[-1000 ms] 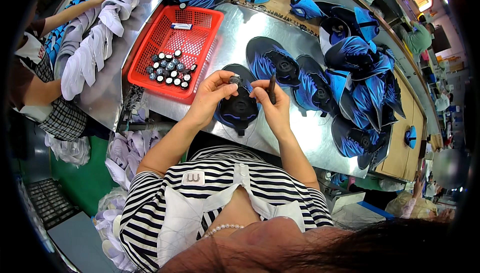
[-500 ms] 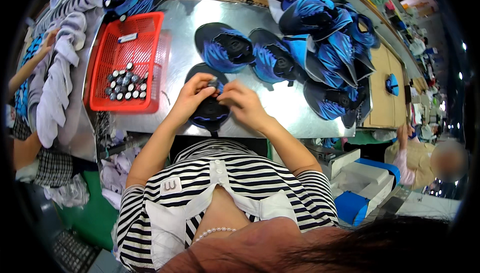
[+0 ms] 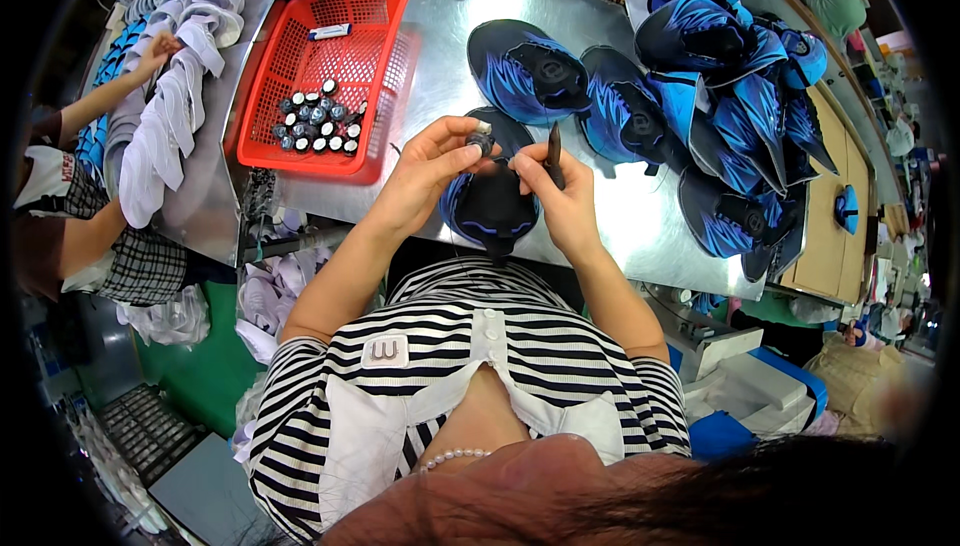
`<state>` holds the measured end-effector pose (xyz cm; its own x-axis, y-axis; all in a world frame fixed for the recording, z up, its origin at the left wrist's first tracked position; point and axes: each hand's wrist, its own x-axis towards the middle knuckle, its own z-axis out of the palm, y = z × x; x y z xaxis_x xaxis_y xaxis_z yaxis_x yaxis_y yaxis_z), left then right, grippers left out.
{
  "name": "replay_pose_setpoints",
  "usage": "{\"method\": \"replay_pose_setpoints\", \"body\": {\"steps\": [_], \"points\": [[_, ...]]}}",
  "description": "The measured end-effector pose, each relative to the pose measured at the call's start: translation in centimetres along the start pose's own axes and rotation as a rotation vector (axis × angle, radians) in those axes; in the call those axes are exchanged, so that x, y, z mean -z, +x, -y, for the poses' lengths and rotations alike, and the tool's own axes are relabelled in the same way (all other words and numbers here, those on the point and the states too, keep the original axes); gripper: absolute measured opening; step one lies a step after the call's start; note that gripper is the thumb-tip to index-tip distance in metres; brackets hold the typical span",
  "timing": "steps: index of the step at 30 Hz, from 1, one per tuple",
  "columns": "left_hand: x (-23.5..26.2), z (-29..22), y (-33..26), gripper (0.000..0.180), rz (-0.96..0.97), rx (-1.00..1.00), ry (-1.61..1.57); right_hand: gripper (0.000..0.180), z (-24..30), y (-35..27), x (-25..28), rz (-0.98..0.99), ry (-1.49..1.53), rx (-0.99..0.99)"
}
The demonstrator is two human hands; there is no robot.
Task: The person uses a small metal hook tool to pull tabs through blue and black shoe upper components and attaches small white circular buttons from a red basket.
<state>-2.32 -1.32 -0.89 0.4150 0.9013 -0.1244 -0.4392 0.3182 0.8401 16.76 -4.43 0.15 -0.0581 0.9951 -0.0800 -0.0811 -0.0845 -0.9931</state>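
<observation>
My left hand (image 3: 437, 168) is closed, pinching a small dark round piece (image 3: 482, 142) between thumb and fingers. Beside it, my right hand (image 3: 562, 196) is closed around a slim, dark, pointed tool (image 3: 555, 151), whose tip sticks up past the fingers. Its thumb and forefinger meet close to the left hand's piece; anything tiny between them is too small to make out. Both hands hover over a blue and black shoe upper (image 3: 492, 208) lying at the table's near edge. Two more uppers, a left one (image 3: 530, 71) and a right one (image 3: 625, 106), lie just beyond.
At the left stands a red plastic basket (image 3: 262, 126) with several small dark, white-ended pieces (image 3: 322, 128) and a small white tube (image 3: 330, 33). Blue uppers are heaped (image 3: 740, 96) at the right of the metal table (image 3: 400, 196). Another person's arm (image 3: 110, 96) reaches over white shoe parts (image 3: 160, 166).
The head view has shifted, so the table sits further right in it. My hands have moved apart slightly above the upper, and the dark pointed tool now shows upright in my right hand.
</observation>
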Motion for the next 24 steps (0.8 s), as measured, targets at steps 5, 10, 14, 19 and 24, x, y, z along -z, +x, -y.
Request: {"method": "replay_pose_setpoints", "body": {"steps": [5,10,14,19,24], "points": [[0.1,-0.1,-0.2,0.033,-0.022,-0.033,0.065,0.013,-0.1,0.7,0.4,0.107,0.069,-0.07],[0.1,-0.3,-0.3,0.035,-0.025,-0.042,0.085,0.015,0.8,1.2,0.7,0.195,0.114,-0.185],[0.4,-0.1,-0.2,0.034,-0.009,-0.049,0.102,0.014,0.9,1.5,0.5,0.2,0.133,-0.223],[0.2,-0.1,-0.2,0.033,-0.007,-0.042,0.209,0.012,0.1,1.8,0.6,0.194,0.018,-0.176],[0.1,-0.1,-0.3,0.037,0.024,-0.025,0.302,0.009,-0.2,1.8,0.2,0.17,-0.052,-0.115]]}}
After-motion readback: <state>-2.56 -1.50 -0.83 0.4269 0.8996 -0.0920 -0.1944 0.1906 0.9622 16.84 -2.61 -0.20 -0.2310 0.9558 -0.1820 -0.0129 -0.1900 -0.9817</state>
